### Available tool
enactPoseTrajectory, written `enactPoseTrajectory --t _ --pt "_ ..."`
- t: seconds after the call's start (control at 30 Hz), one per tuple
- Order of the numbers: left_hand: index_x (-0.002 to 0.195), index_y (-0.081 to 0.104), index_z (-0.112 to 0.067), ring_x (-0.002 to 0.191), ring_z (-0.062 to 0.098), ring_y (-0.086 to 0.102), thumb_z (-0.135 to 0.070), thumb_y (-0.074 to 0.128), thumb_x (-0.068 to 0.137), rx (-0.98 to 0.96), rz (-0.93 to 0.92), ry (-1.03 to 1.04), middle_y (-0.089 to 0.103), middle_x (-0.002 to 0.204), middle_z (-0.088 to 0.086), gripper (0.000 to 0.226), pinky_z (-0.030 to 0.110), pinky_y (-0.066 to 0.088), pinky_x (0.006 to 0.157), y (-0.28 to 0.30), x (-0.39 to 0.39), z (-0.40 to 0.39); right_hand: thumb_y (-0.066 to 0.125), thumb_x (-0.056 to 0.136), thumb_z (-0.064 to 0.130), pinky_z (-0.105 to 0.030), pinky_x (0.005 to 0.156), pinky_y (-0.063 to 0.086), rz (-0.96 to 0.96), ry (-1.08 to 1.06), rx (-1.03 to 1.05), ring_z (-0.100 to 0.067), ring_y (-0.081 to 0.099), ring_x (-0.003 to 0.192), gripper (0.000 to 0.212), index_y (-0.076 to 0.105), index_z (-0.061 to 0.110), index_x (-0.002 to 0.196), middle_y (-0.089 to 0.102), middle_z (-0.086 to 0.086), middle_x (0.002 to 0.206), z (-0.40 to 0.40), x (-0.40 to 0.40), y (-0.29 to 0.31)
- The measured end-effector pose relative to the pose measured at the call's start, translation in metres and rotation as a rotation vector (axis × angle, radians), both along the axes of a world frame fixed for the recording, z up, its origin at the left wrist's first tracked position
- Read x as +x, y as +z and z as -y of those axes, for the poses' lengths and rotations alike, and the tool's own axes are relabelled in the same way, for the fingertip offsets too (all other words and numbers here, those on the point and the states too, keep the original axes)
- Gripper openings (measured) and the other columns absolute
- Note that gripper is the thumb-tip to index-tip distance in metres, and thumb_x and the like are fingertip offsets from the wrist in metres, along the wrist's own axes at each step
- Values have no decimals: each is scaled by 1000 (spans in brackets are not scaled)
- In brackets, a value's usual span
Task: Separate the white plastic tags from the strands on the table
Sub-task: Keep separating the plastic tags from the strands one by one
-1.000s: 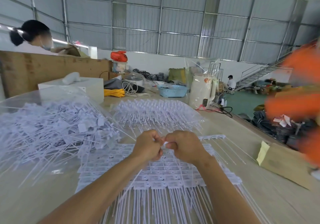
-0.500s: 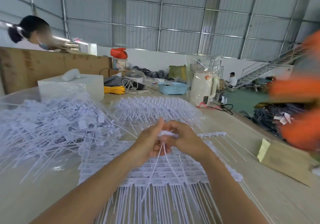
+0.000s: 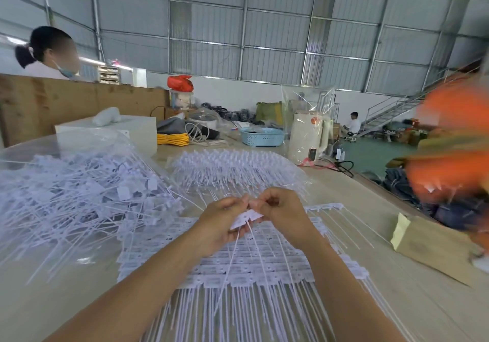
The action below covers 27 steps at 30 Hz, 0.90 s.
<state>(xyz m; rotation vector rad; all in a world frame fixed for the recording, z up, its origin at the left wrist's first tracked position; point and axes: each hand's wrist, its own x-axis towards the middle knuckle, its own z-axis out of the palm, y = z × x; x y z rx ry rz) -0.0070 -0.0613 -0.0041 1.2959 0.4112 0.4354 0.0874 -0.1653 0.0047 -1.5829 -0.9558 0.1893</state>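
Left hand: my left hand is raised above the table, its fingers curled and pinching one end of a small white tag piece
Right hand: my right hand meets it from the other side, thumb and fingers curled, pinching the same piece; the two hands touch each other at the fingertips
Tag piece: flat, thin, matte white plastic with a small hole; several thin stiff strands hang down from it
Stacked strips: under my hands lie flat rows of joined white tags, rectangular with faint print, their long straight strands running towards me like a comb
Loose pile: at the left, a tangled heap of single tags with strands pointing everywhere, lying on a clear glossy plastic bag
Far bundle: behind my hands, another dense white bunch inside clear film
Table: pale wood-grain table, smooth
Right side: a flat brown cardboard box lies on the table near its edge
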Motion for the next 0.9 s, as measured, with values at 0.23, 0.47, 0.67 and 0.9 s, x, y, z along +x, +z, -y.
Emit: enactPoseTrajectory --t 0.23,0.47,0.67,0.9 --pt "90 64 -11 47 15 57 -32 66 86 36 -41 -56 65 65 12 21 20 46 45 -3 1 -4 65 87 10 -23 59 52 -99 -87 117 -9 56 57 19 62 7 69 55 -2 61 -4 2 0" --pt "72 59 -12 41 14 45 -30 61 90 250 6 81 58 55 6 26 22 35 44 -5 5 -5 56 94 23 -18 49 43 -108 258 -212 -6 52 51 28 60 11 68 59 3 60 7 1 -2" --pt "62 53 -9 36 12 37 -12 44 89 169 -113 42 47 47 4 28 16 28 39 -1 6 -2 59 87 0 -21 59 44 386 137 -146 -8 55 61 16 68 3 74 66 -10 70 -2 -1 -6" --pt "45 41 -15 31 5 34 -10 40 86 -279 4 -173 42 45 -1 41 11 30 34 9 4 -8 61 87 4 -17 55 35 385 23 -51 -2 44 55 24 56 12 65 49 6 60 2 7 1"
